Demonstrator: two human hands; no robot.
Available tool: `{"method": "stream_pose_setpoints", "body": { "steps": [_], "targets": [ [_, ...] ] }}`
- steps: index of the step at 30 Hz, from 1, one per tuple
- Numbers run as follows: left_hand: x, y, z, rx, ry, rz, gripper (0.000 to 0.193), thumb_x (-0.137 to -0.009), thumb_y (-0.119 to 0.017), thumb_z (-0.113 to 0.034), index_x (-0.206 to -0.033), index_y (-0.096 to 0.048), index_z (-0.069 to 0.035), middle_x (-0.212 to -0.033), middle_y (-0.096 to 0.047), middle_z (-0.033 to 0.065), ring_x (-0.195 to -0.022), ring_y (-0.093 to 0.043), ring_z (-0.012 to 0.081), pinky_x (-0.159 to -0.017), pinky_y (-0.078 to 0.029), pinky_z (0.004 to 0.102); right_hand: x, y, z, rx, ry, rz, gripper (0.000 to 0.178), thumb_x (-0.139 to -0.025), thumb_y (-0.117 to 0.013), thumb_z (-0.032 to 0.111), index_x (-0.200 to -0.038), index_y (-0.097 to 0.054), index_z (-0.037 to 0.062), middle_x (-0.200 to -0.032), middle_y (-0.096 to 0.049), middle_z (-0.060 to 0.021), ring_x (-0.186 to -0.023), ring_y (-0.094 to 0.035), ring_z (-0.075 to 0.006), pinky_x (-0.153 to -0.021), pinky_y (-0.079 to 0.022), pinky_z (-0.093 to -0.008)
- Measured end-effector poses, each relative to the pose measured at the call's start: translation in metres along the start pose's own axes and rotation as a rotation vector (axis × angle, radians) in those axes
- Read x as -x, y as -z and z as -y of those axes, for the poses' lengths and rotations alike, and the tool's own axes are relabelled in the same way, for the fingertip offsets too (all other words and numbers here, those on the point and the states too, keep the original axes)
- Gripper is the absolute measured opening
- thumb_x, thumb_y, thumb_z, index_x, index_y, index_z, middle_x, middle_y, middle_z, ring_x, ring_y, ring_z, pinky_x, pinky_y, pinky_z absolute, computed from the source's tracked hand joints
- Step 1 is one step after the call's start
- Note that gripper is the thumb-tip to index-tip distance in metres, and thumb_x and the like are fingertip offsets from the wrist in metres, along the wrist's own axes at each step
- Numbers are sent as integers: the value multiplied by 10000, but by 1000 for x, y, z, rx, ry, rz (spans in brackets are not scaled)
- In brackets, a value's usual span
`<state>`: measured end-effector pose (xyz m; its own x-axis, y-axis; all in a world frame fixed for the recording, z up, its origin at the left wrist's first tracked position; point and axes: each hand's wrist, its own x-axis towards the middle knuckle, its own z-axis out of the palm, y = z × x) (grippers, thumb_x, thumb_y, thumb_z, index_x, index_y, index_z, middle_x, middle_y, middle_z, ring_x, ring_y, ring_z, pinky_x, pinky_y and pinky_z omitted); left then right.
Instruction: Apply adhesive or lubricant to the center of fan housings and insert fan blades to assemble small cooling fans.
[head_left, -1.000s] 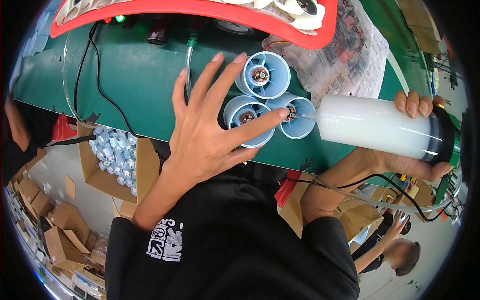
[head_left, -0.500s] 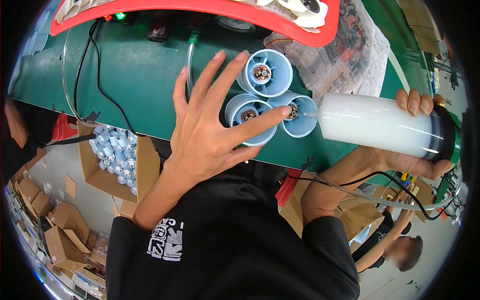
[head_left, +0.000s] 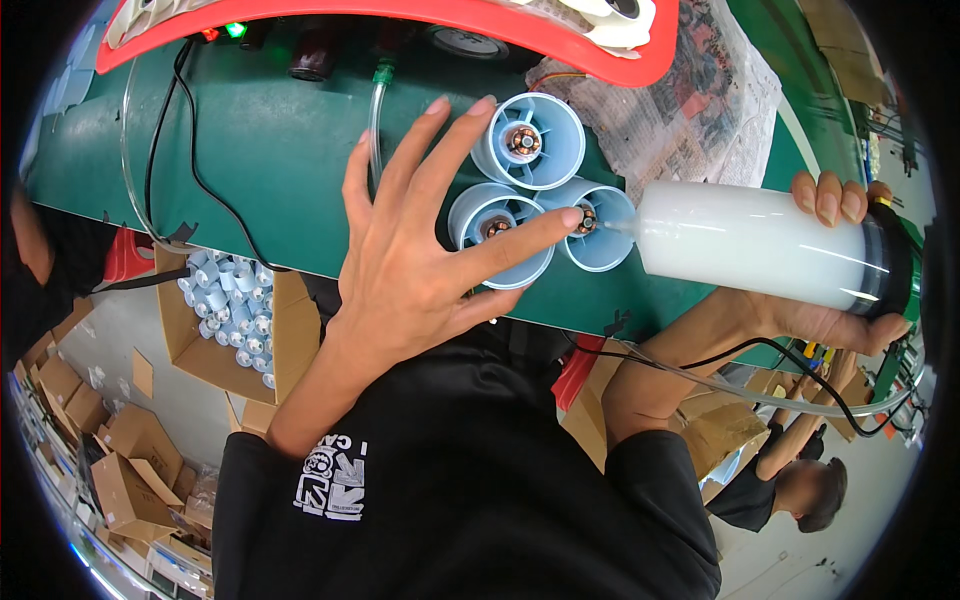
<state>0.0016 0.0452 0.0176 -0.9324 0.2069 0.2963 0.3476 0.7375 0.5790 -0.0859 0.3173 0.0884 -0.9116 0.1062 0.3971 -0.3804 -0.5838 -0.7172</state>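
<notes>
My right hand point(head_left: 835, 205) grips a thick glue dispensing syringe point(head_left: 750, 240) full of white material, with a black end cap. Its thin nozzle points left, its tip at the copper-wound motor core inside the right-hand light blue cup point(head_left: 607, 250). Two more such cups stand against it: an upper cup point(head_left: 562, 150) and a left cup point(head_left: 465, 215), each with a copper-wound core in its middle. My left hand point(head_left: 410, 245) lies spread over the left cup, index finger reaching across to the right-hand cup's core near the nozzle. The other fingers stretch toward the upper cup.
A red-rimmed tray point(head_left: 400, 22) with white parts sits at the far edge of the green table point(head_left: 270, 150). Bubble wrap point(head_left: 720, 120) lies at the right. A carton point(head_left: 215, 360) of blue cups stands below left. A hose point(head_left: 780, 402) and cable trail from the syringe. A co-worker point(head_left: 760, 500) is at lower right.
My hands, the syringe and the cups hold nearly the same places, with only a tiny shift of the view. The co-worker at lower right has moved their arm and head.
</notes>
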Motion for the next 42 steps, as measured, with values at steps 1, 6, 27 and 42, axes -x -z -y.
{"method": "stream_pose_setpoints", "body": {
  "steps": [1,6,27,42],
  "targets": [
    [0,0,0,1,1,1,625,-570,-844,-203,-1148,-719,-402,-1493,-424,172,-1382,-409,372,-1069,-242,618,0,1,0,-1,0,1,968,-658,-761,628,-1214,-391,-73,-980,-469,-134,-875,-468,-247,-803,-351,-389],
    [0,0,0,5,-1,3,624,-571,-845,-203,-1149,-719,-399,-1491,-425,170,-1380,-412,370,-1070,-241,617,-2,4,-2,-88,-55,219,1024,-720,-646,768,-1295,-386,-39,-1057,-530,-181,-910,-549,-286,-814,-404,-434],
    [1,1,4,39,-18,-3,652,-577,-855,-212,-1190,-703,-374,-1488,-431,180,-1361,-431,381,-1061,-251,626,-5,2,-10,-507,-60,59,866,-687,-786,541,-1231,-416,-23,-1016,-493,-129,-909,-492,-241,-846,-401,-387],
    [5,-4,10,224,48,-93,817,-531,-892,-207,-1267,-536,-204,-1469,-457,90,-1339,-440,310,-1091,-225,611,-3,46,64,-254,31,-157,744,-587,-787,416,-1066,-463,-52,-916,-501,-120,-892,-512,-272,-882,-462,-390]
  ]
}}
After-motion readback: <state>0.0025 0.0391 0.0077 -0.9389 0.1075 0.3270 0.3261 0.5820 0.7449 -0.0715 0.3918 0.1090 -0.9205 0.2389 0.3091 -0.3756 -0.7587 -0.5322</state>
